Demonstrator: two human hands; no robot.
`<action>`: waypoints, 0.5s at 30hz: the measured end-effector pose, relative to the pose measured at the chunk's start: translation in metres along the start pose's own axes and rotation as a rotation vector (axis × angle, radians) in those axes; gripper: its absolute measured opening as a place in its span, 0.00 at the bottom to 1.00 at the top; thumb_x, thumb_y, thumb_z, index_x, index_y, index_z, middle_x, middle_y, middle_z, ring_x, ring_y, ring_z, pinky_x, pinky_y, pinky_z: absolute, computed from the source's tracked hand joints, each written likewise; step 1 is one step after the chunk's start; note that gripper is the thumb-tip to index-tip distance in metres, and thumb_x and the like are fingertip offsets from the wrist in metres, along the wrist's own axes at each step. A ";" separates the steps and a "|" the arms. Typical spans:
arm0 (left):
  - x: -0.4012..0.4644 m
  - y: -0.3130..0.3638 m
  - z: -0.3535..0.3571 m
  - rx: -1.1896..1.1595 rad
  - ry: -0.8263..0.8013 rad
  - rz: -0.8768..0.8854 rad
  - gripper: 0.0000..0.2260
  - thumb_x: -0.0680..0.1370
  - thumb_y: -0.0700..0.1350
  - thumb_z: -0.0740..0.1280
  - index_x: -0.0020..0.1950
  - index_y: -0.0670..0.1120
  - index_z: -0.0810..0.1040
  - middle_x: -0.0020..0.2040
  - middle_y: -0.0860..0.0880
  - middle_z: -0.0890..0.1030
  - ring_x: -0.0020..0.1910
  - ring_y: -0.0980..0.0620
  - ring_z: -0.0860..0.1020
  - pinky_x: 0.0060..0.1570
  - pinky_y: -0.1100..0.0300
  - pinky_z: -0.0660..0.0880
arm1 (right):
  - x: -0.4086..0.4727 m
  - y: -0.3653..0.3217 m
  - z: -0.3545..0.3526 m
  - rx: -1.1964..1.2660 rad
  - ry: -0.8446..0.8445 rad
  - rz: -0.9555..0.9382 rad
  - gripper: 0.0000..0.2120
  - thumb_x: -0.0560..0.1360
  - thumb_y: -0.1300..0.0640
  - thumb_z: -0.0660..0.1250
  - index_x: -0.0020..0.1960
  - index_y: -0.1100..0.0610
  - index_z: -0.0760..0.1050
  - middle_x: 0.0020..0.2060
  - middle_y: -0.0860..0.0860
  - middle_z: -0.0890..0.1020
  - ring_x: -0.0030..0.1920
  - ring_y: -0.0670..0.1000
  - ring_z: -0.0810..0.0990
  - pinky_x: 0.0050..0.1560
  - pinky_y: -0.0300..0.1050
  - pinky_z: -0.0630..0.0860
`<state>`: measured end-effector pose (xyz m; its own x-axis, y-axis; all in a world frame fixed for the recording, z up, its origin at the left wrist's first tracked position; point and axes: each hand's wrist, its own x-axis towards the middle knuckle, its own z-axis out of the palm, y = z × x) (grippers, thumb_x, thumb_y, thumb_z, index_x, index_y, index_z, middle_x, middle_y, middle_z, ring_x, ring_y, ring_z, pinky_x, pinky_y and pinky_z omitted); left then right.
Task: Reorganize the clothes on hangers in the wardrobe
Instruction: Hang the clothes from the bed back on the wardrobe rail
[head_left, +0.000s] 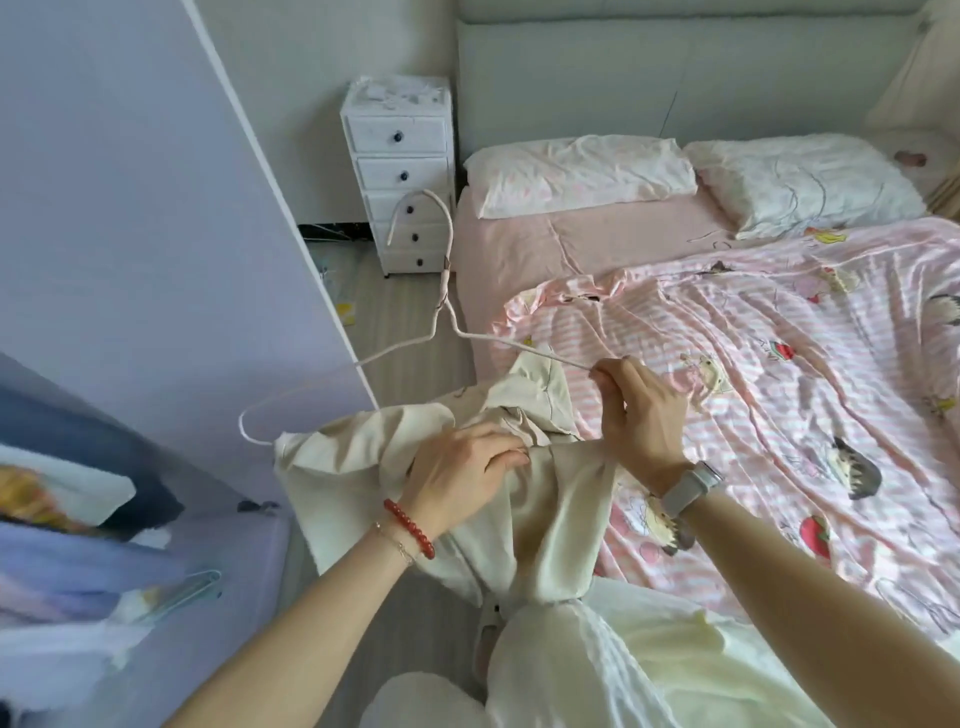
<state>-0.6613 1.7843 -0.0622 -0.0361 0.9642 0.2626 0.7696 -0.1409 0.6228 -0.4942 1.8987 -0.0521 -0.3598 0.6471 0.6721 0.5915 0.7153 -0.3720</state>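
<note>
Bed (498, 249) with pink sheet, beyond both hands and to right of them. Two pillows at head end, far from right hand (641, 410): pink-white pillow (576, 174) straight ahead, white printed pillow (810, 182) further right. Pink striped cartoon quilt (779, 395) spread over bed, directly under right hand and reaching right of it, rumpled edge just beyond fingers. Wooden floor (415, 322) between bed and wardrobe panel, ahead of left hand (462, 470). White drawer unit (397, 176) stands on floor, far ahead of left hand, beside bed.
</note>
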 end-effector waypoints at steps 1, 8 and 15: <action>-0.014 -0.003 -0.009 0.013 0.009 -0.029 0.08 0.72 0.46 0.67 0.46 0.45 0.84 0.44 0.50 0.83 0.43 0.55 0.78 0.44 0.62 0.74 | -0.004 -0.014 0.003 0.028 -0.016 -0.021 0.13 0.76 0.59 0.58 0.40 0.64 0.78 0.32 0.55 0.80 0.27 0.55 0.77 0.29 0.42 0.65; -0.119 -0.027 -0.082 0.133 0.188 -0.303 0.05 0.75 0.44 0.68 0.46 0.45 0.83 0.42 0.50 0.82 0.42 0.49 0.79 0.41 0.57 0.74 | 0.003 -0.136 0.040 0.254 -0.148 -0.272 0.20 0.79 0.53 0.54 0.40 0.62 0.78 0.30 0.55 0.79 0.26 0.55 0.77 0.25 0.46 0.68; -0.231 -0.033 -0.150 0.288 0.382 -0.582 0.09 0.74 0.44 0.64 0.43 0.44 0.83 0.38 0.46 0.82 0.35 0.45 0.80 0.35 0.60 0.68 | 0.003 -0.258 0.089 0.484 -0.687 -0.409 0.09 0.79 0.59 0.59 0.49 0.61 0.77 0.35 0.56 0.81 0.35 0.59 0.78 0.35 0.46 0.70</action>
<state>-0.7742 1.5329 -0.0326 -0.6661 0.7126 0.2200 0.6932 0.4828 0.5352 -0.7123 1.7398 -0.0113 -0.9127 0.2241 0.3418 0.0151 0.8541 -0.5198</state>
